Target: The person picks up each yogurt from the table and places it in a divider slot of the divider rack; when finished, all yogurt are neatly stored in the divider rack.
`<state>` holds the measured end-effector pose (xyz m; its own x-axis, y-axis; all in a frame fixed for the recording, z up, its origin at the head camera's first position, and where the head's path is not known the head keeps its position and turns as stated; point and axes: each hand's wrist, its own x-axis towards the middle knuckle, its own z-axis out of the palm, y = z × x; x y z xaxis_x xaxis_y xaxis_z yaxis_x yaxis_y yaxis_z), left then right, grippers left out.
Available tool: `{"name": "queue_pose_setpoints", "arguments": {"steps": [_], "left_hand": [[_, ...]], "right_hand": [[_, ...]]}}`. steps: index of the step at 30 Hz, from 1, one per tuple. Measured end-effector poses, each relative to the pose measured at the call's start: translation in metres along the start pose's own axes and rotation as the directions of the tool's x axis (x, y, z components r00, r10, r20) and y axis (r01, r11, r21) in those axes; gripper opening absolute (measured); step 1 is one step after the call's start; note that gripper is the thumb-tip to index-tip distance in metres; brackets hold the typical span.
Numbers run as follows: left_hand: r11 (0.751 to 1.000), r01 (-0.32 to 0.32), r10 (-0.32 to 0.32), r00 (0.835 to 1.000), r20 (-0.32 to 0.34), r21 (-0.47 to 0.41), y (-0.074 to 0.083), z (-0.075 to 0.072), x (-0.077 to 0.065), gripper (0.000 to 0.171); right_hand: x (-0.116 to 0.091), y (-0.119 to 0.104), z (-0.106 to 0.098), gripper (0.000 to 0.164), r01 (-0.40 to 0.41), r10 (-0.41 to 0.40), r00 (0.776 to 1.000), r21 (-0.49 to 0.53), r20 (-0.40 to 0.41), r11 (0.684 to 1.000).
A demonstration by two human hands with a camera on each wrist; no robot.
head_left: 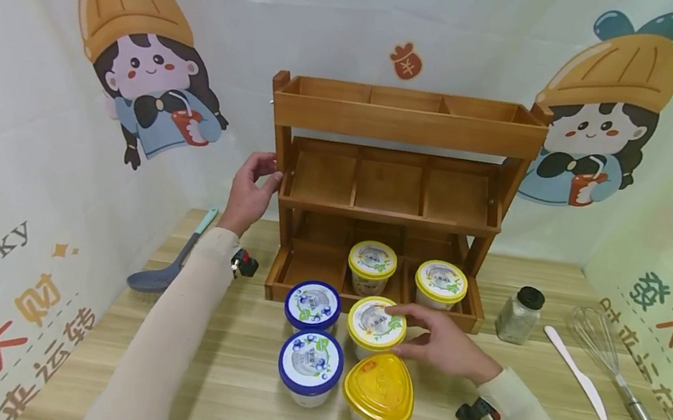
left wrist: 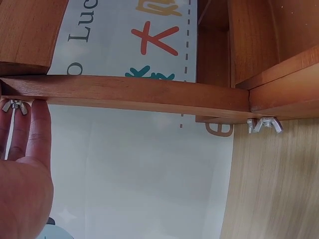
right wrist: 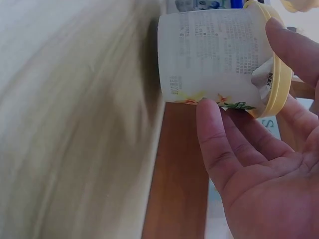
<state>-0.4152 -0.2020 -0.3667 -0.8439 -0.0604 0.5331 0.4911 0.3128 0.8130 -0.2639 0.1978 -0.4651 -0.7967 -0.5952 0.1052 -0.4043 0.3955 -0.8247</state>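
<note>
My right hand point(head_left: 444, 342) grips a white cup with a yellow-rimmed lid point(head_left: 377, 320). In the right wrist view, the fingers lie along the printed side of this cup point(right wrist: 214, 55) and at its lid. Whether its base touches the table cannot be told. My left hand point(head_left: 250, 193) holds the left upright of a tiered wooden rack point(head_left: 407, 128), beside a wing nut point(left wrist: 15, 105); part of that hand is cut off in the left wrist view. Two blue-lidded cups point(head_left: 311, 362) and a cup with a rounded-triangular yellow lid point(head_left: 380, 389) stand close by.
Two yellow-lidded cups point(head_left: 372, 260) point(head_left: 441, 281) sit in the bottom tier's middle and right compartments. On the right lie a black-capped jar point(head_left: 519, 316), a pale pink spreader point(head_left: 576, 373) and a whisk point(head_left: 629, 392). A dark slotted utensil point(head_left: 163, 277) lies left, near my left forearm.
</note>
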Motion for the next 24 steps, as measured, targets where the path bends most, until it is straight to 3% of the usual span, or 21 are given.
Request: {"name": "queue_pose_setpoints", "arguments": {"steps": [6,13,18,24], "left_hand": [[1.0,-0.017,0.017,1.0,-0.009,-0.01,-0.019,0.0,0.008,0.037],[0.998,-0.07,0.07,0.997,-0.013,0.0,-0.022,-0.001,0.009,0.036],[0.998,-0.067,0.067,0.998,-0.009,-0.003,-0.021,-0.001,0.007,0.036],[0.999,-0.035,0.035,0.999,0.005,-0.017,0.006,-0.001,-0.003,0.038]], "right_hand": [[-0.002,-0.009,-0.011,0.063,0.023,-0.023,0.999,-0.006,-0.027,1.0],[0.003,-0.022,-0.021,0.063,0.028,-0.028,0.997,0.002,-0.069,1.0],[0.009,-0.033,-0.023,0.063,0.054,-0.053,0.994,0.01,-0.095,0.998],[0.021,-0.047,-0.025,0.062,0.083,-0.088,0.989,-0.046,-0.121,0.996]]}}
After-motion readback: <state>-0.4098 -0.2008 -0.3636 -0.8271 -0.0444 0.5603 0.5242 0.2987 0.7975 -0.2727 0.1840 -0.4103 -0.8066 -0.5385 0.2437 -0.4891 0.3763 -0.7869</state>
